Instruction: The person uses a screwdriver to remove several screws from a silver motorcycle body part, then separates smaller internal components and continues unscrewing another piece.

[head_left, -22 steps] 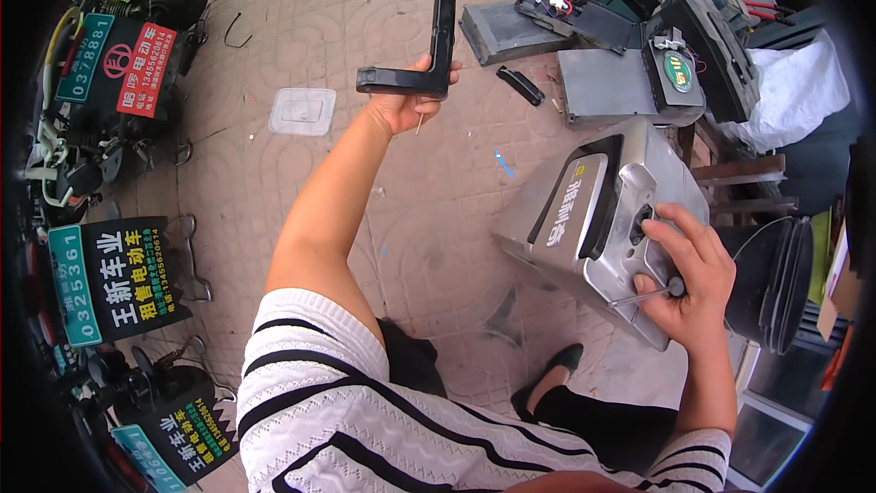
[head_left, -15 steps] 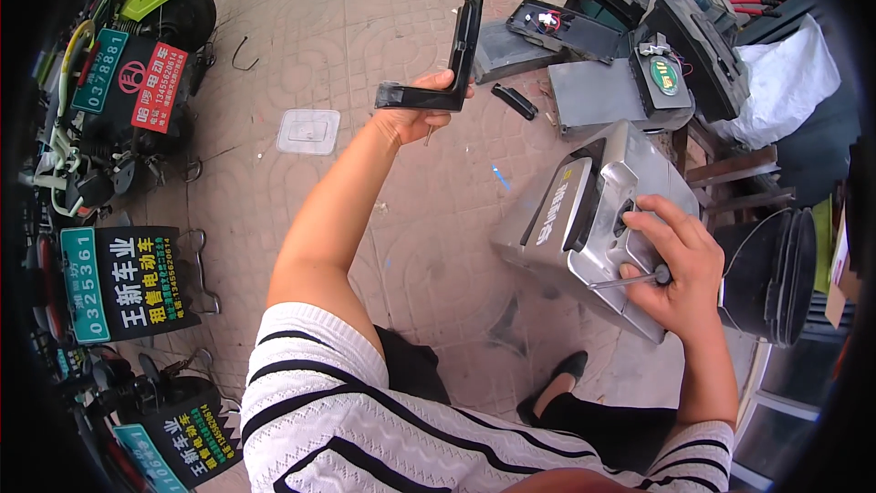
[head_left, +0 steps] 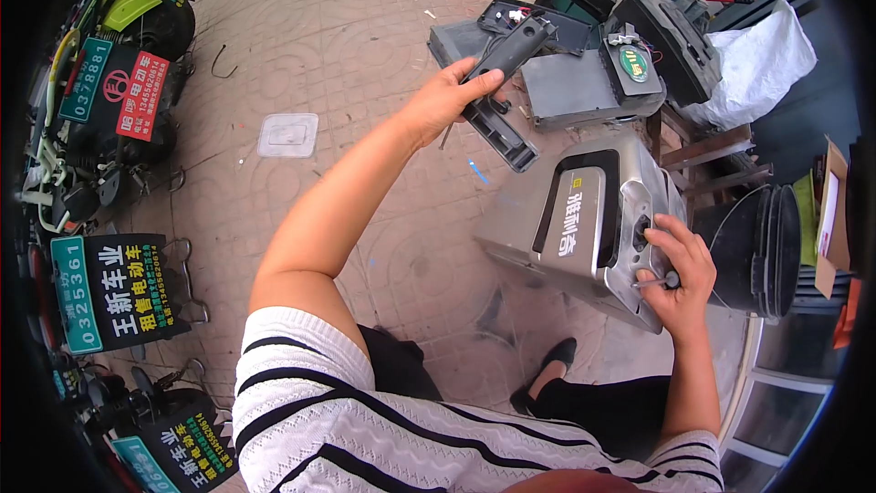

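My left hand [head_left: 447, 102] is closed round an L-shaped black plastic handle piece [head_left: 513, 53], raised over the paving. A thin dark rod sticks out below that hand; what it is I cannot tell. At the right, a silver-grey battery case [head_left: 522, 224] stands on the ground, with a lettered panel framed by a black recess. My right hand [head_left: 684, 281] lies on the case's near right end, a screwdriver [head_left: 650, 283] tucked in it. Its index fingertip touches a black fitting [head_left: 642, 228] in the case, and the thumb rests on the grey shell.
Grey and black battery cases [head_left: 570, 91] lie beyond. A white sack [head_left: 762, 64], wooden stand [head_left: 707, 151] and black bucket [head_left: 753, 251] are at the right. A clear plastic lid [head_left: 288, 135] and blue strip [head_left: 478, 172] lie on the paving. Parked scooters [head_left: 119, 292] line the left.
My left hand has turned the handle piece over and brought it right, nearer the case. My right hand stays at the case's end with the screwdriver. The view has shifted slightly.
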`<action>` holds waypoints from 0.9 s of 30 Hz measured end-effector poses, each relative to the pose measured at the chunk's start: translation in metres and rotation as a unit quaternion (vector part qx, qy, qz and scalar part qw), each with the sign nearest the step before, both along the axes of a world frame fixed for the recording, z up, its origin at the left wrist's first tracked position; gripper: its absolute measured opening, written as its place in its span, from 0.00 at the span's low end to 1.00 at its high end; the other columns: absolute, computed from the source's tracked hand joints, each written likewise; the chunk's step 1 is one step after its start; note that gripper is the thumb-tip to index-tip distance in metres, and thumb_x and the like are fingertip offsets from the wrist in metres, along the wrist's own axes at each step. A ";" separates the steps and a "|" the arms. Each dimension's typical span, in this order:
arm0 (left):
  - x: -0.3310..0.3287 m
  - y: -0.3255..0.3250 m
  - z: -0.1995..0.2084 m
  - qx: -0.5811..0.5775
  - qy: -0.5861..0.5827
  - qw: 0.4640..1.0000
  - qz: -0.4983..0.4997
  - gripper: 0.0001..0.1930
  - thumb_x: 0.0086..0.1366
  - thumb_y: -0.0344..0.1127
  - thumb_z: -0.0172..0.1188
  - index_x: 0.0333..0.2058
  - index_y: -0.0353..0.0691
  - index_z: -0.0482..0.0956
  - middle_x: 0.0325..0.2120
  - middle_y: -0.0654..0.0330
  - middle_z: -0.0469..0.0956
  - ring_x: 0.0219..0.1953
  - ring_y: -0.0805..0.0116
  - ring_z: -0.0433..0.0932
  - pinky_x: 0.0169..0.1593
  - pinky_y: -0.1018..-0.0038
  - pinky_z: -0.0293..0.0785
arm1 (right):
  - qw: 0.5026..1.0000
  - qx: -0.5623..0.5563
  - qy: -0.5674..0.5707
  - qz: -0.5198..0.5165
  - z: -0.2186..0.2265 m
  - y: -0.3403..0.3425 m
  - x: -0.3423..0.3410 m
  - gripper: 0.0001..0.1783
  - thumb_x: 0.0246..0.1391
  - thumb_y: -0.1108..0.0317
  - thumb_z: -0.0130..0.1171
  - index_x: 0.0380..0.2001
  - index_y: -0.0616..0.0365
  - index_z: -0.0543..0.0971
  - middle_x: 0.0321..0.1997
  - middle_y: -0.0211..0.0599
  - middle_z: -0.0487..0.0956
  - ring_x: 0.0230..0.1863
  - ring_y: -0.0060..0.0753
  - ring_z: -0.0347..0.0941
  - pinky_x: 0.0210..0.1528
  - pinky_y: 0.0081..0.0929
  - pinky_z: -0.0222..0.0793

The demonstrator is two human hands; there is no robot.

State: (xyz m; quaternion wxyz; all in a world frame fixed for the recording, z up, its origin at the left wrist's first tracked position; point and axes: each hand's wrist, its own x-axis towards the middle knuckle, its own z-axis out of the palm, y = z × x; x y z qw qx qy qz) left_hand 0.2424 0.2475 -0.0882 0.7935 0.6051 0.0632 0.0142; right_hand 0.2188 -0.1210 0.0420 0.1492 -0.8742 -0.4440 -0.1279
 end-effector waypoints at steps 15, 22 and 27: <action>-0.003 -0.015 -0.003 -0.065 0.015 0.998 -0.006 0.22 0.72 0.53 0.45 0.44 0.40 0.77 0.34 0.62 0.81 0.30 0.77 0.73 0.33 0.76 0.69 | 0.998 0.047 -0.044 0.016 -0.007 -0.013 -0.002 0.22 0.36 0.61 0.67 0.40 0.54 0.83 0.46 0.36 0.82 0.27 0.34 0.69 0.31 0.27 0.66; -0.005 -0.011 -0.005 -0.091 -0.007 0.996 -0.016 0.22 0.70 0.51 0.49 0.41 0.36 0.78 0.34 0.59 0.80 0.35 0.74 0.75 0.39 0.74 0.72 | 0.998 0.043 -0.042 0.003 -0.009 -0.018 -0.005 0.22 0.37 0.60 0.67 0.40 0.54 0.82 0.46 0.36 0.82 0.28 0.35 0.70 0.32 0.28 0.66; -0.008 -0.014 0.001 -0.100 -0.030 0.994 -0.031 0.21 0.70 0.49 0.50 0.40 0.35 0.79 0.34 0.58 0.80 0.37 0.72 0.75 0.41 0.73 0.72 | 0.998 0.045 -0.040 0.005 -0.008 -0.020 -0.004 0.22 0.37 0.60 0.67 0.40 0.53 0.82 0.46 0.36 0.82 0.28 0.35 0.71 0.33 0.28 0.66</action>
